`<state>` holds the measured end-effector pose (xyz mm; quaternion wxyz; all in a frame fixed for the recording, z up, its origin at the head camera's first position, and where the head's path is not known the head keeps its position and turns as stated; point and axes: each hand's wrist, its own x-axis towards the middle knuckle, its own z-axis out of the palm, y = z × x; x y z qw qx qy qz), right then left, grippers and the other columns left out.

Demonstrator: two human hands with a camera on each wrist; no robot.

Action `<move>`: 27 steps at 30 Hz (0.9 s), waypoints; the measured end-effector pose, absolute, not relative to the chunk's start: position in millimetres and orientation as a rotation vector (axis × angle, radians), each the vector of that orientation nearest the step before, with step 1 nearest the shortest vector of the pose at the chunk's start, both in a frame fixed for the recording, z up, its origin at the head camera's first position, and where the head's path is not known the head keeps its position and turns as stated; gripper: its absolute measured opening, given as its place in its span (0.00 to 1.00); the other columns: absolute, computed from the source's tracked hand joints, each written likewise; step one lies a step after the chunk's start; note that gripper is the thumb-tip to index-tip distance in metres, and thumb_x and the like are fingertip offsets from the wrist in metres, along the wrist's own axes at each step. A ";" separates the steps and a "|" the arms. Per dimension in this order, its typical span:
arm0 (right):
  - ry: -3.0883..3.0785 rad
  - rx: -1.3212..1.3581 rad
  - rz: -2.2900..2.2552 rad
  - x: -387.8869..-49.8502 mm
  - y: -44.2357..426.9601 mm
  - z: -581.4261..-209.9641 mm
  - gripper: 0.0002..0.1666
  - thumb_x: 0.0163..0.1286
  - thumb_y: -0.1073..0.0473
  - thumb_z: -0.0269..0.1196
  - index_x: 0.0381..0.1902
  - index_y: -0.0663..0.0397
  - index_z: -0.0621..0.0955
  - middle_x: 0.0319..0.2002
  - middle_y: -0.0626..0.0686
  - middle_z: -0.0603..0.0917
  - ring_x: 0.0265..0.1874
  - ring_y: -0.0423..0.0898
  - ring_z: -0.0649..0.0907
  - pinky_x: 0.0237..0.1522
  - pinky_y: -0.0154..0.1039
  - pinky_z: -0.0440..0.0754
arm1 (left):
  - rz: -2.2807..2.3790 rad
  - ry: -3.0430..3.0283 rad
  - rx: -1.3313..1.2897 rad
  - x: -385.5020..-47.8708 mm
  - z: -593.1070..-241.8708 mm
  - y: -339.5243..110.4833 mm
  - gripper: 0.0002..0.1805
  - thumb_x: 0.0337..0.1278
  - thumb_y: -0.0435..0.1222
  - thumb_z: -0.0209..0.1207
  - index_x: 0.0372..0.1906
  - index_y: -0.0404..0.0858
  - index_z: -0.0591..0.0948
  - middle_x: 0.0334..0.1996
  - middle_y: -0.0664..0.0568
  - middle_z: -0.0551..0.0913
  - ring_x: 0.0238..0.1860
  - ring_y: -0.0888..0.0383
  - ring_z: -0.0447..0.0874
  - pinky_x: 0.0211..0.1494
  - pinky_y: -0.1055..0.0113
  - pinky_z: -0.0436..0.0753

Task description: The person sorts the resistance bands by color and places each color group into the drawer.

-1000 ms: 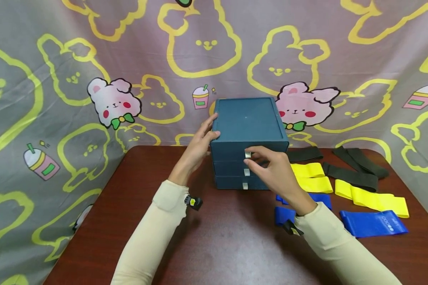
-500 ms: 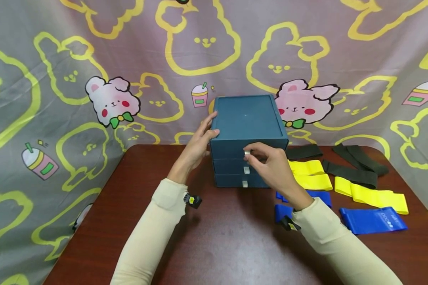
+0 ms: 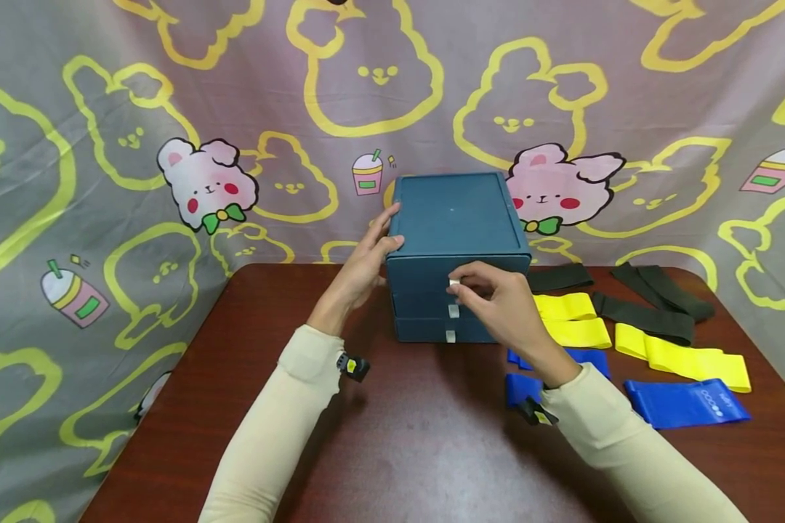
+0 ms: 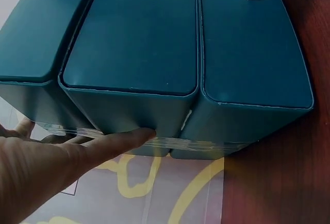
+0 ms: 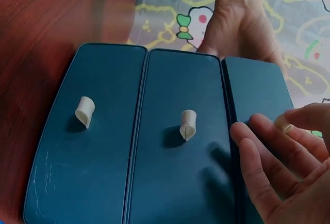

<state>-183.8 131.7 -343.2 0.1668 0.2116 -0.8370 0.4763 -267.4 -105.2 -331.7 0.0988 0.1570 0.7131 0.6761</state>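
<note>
Where the hanging cloth (image 3: pixel 268 94) meets the table (image 3: pixel 379 443), a blue box (image 3: pixel 458 218) stands, with flat bands (image 3: pixel 680 362) lying to its right. The person's left hand (image 3: pixel 363 269), fingers extended, rests against the box's left side, grasping nothing; the right hand (image 3: pixel 505 303), thumb and forefinger almost meeting, pinches the top drawer (image 3: pixel 421 278) by its pale tab (image 3: pixel 454 282).

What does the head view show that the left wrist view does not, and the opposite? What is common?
Only the head view: yellow bands, black bands and blue bands on the table, and both sleeves.
Only the left wrist view: a clear strip, perhaps tape, along one side of the drawer box.
Both: the left hand touching that box, pale pull tabs, the table and the patterned cloth.
</note>
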 end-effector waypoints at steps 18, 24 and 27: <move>-2.439 0.663 1.345 -140.1 134.8 -344.6 0.10 0.72 0.64 0.68 0.50 0.56 0.87 0.42 0.52 0.93 0.36 0.46 0.92 0.40 0.31 0.88 | 1.931 2.160 0.463 -266.8 -330.4 -109.2 0.34 0.77 0.49 0.50 0.81 0.74 0.55 0.86 0.57 0.43 0.81 0.35 0.52 0.41 0.58 0.83; -2.445 0.668 1.357 -121.1 131.6 -342.7 0.10 0.70 0.66 0.69 0.49 0.56 0.88 0.41 0.52 0.93 0.35 0.43 0.92 0.39 0.32 0.89 | 1.939 2.147 0.465 -267.5 -329.9 -109.2 0.35 0.76 0.49 0.51 0.81 0.74 0.55 0.86 0.57 0.45 0.78 0.36 0.59 0.52 0.43 0.88; -2.461 0.667 1.370 -113.1 130.8 -340.5 0.11 0.70 0.66 0.69 0.49 0.55 0.88 0.42 0.52 0.93 0.34 0.39 0.91 0.38 0.30 0.88 | 1.944 2.132 0.458 -267.9 -329.6 -108.1 0.35 0.76 0.49 0.51 0.81 0.74 0.55 0.86 0.57 0.45 0.77 0.34 0.60 0.58 0.33 0.83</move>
